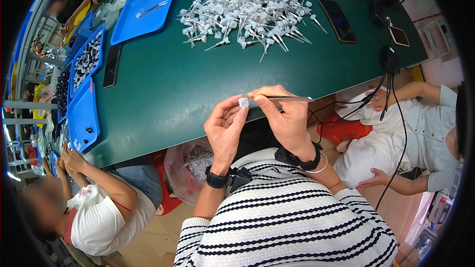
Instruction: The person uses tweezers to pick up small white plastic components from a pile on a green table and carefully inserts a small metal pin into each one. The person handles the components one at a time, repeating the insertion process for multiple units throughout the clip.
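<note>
My left hand (225,126) pinches a small white plastic cap (243,102) between thumb and fingertips, above the near edge of the green table (163,89). My right hand (282,113) holds thin metal tweezers (284,99) whose tip meets the cap. A large pile of white capped metal pins (250,12) lies on the far part of the table, well beyond both hands. Both wrists wear black bands, and my sleeves are black and white striped.
Blue trays (143,10) line the table's left side, some holding small dark parts (86,59). Two dark phones (337,21) (112,65) lie on the table. A clear bag of parts (190,168) sits under the edge. One person sits at the left (94,207), another at the right (410,133).
</note>
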Action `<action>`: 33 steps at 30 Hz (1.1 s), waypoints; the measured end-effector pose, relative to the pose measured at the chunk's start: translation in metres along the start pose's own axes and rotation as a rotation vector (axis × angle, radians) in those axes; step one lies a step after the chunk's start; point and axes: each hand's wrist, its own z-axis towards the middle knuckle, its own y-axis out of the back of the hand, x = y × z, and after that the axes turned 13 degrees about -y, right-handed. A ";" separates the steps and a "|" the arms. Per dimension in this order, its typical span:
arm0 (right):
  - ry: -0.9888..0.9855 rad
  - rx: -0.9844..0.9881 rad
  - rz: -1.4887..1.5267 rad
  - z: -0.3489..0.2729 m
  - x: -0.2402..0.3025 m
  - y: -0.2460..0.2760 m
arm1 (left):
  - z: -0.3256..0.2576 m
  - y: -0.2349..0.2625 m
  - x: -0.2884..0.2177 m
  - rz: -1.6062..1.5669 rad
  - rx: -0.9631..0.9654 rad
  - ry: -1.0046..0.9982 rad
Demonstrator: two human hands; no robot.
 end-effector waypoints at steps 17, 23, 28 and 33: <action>-0.068 -0.010 0.126 -0.012 -0.001 0.008 | -0.001 -0.003 -0.013 -0.097 0.037 0.100; -0.057 0.007 0.165 -0.017 0.001 0.011 | -0.006 -0.001 -0.019 -0.093 -0.003 0.088; -0.070 0.102 0.146 -0.022 0.006 0.021 | -0.033 0.025 -0.046 0.057 -0.103 0.027; -0.095 -0.014 0.193 -0.018 -0.010 0.031 | -0.095 0.110 -0.095 0.694 0.047 0.170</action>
